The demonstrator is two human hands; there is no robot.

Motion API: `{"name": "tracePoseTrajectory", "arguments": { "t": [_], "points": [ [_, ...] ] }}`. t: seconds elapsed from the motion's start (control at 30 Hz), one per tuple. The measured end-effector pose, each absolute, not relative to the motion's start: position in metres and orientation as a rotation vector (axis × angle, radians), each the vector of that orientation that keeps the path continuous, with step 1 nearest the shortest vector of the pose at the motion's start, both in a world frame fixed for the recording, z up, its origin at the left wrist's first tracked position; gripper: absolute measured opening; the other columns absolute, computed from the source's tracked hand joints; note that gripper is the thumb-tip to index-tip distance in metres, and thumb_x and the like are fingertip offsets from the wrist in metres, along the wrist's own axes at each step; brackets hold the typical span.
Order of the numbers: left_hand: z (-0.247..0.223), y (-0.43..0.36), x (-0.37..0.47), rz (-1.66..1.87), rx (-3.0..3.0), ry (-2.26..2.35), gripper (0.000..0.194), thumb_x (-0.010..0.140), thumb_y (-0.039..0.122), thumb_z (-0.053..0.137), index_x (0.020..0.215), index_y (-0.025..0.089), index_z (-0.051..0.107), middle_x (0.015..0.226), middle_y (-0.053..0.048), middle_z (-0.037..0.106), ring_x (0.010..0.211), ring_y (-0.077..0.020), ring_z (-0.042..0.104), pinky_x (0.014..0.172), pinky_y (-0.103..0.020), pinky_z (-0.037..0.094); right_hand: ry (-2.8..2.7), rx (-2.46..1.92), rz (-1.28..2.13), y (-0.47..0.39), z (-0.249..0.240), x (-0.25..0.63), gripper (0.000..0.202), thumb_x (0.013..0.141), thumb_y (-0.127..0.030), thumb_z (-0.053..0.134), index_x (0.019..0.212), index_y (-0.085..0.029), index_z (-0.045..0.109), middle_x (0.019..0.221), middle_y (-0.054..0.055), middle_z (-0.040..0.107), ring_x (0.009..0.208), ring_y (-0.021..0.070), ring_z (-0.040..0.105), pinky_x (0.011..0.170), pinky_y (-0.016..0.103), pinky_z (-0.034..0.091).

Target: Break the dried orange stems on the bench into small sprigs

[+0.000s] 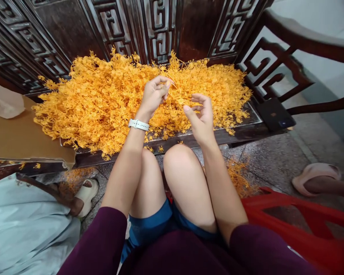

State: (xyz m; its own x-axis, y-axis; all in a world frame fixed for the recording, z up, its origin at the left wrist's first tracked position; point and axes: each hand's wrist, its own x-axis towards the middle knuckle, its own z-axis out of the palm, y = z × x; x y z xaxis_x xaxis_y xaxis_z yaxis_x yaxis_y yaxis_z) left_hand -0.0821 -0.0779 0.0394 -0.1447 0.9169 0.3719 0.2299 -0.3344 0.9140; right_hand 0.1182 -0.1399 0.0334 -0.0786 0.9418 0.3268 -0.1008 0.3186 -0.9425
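Note:
A large heap of orange artificial-flower pieces [103, 103], many with thin spidery tips, covers most of the dark wooden bench seat. My left hand [154, 95] is over the middle of the heap, thumb and fingertips pinched together. Whatever lies between those fingertips is too small to make out against the orange. To its right, my right hand [202, 116] hovers above the front of the heap. Its fingers are bent, with a gap between thumb and fingertips, and I see nothing held there. A pale watch strap [138, 125] circles my left wrist.
A cardboard box [31, 133] stands at the left. On the bench's right end lies a dark tablet or phone-like item [276, 114]. A red plastic stool [298, 214] is at my right. Orange strands [240, 177] litter the floor. Other people's feet flank me.

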Motion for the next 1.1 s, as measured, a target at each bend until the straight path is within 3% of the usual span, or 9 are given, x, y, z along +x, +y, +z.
{"name": "tracePoseTrajectory", "arguments": {
  "t": [0.13,0.23,0.53,0.63,0.73,0.83,0.93,1.0,1.1],
  "points": [
    [0.044,-0.083,-0.061,1.45,1.596,1.17,0.041,0.093,0.066,0.069,0.094,0.025,0.074,0.055,0.002,0.049,0.05,-0.0123,0.052,0.048,-0.026,0.042,-1.509,-0.91,0.868,-0.134,0.017,0.117,0.031,0.098,-0.055,0.07,0.104,-0.024,0.069,0.101,0.004,0.065,0.086,0.0175,0.056,0.076,0.031,0.044],
    [0.045,-0.08,-0.052,1.562,1.468,1.121,0.034,0.096,0.056,0.071,0.093,0.022,0.072,0.058,0.002,0.048,0.051,-0.0105,0.051,0.05,-0.024,0.041,-1.471,-0.854,0.779,-0.137,0.019,0.121,0.033,0.1,-0.052,0.069,0.089,-0.022,0.063,0.081,0.0,0.056,0.072,0.0147,0.049,0.069,0.031,0.039],
    [0.051,-0.083,-0.036,1.668,1.159,1.17,0.014,0.098,0.016,0.068,0.084,0.021,0.069,0.057,0.003,0.048,0.05,-0.0092,0.043,0.05,-0.024,0.032,-2.027,-0.526,0.881,-0.169,0.067,0.131,0.034,0.101,-0.047,0.069,0.083,-0.019,0.067,0.079,0.002,0.062,0.076,0.0168,0.055,0.073,0.032,0.042],
    [0.05,-0.079,-0.045,1.766,1.08,1.201,0.013,0.096,0.02,0.072,0.084,0.022,0.068,0.063,0.002,0.055,0.052,-0.0082,0.042,0.05,-0.023,0.03,-2.07,-0.301,1.209,-0.18,0.079,0.139,0.028,0.099,-0.039,0.074,0.083,-0.016,0.072,0.079,0.004,0.069,0.074,0.0147,0.062,0.071,0.028,0.046],
    [0.05,-0.073,-0.061,1.819,0.863,1.267,0.014,0.098,0.031,0.073,0.088,0.024,0.067,0.063,0.003,0.054,0.051,-0.0073,0.038,0.046,-0.022,0.027,-2.164,0.287,1.681,-0.193,0.088,0.139,0.025,0.099,-0.036,0.076,0.089,-0.014,0.08,0.084,0.008,0.077,0.079,0.0153,0.073,0.076,0.026,0.053],
    [0.055,-0.074,-0.068,1.705,0.735,1.241,0.016,0.102,0.033,0.068,0.09,0.024,0.064,0.057,0.005,0.047,0.046,-0.0063,0.032,0.042,-0.021,0.022,-2.408,0.605,1.721,-0.193,0.087,0.135,0.028,0.101,-0.039,0.072,0.104,-0.013,0.083,0.092,0.011,0.081,0.085,0.0149,0.076,0.079,0.023,0.056],
    [0.063,-0.084,-0.061,1.645,0.76,1.173,0.014,0.102,0.028,0.067,0.09,0.022,0.064,0.056,0.006,0.046,0.044,-0.0052,0.032,0.043,-0.02,0.021,-2.195,0.284,1.248,-0.174,0.076,0.137,0.051,0.102,-0.059,0.061,0.086,-0.014,0.08,0.075,0.003,0.076,0.067,0.0103,0.069,0.064,0.019,0.056],
    [0.067,-0.091,-0.055,1.6,0.812,1.122,0.013,0.102,0.025,0.066,0.09,0.022,0.065,0.055,0.006,0.045,0.043,-0.0052,0.032,0.043,-0.02,0.021,-1.805,-0.072,1.004,-0.157,0.068,0.142,0.055,0.103,-0.064,0.055,0.078,-0.019,0.076,0.07,0.0,0.072,0.065,0.0114,0.064,0.058,0.021,0.055],
    [0.069,-0.098,-0.05,1.505,0.904,1.034,0.013,0.103,0.022,0.062,0.091,0.021,0.067,0.054,0.007,0.043,0.042,-0.005,0.029,0.043,-0.02,0.021,-1.203,-0.392,1.301,-0.136,0.058,0.154,0.034,0.101,-0.055,0.062,0.09,-0.024,0.075,0.084,0.002,0.073,0.071,0.0139,0.062,0.06,0.025,0.055]
  ]
}}
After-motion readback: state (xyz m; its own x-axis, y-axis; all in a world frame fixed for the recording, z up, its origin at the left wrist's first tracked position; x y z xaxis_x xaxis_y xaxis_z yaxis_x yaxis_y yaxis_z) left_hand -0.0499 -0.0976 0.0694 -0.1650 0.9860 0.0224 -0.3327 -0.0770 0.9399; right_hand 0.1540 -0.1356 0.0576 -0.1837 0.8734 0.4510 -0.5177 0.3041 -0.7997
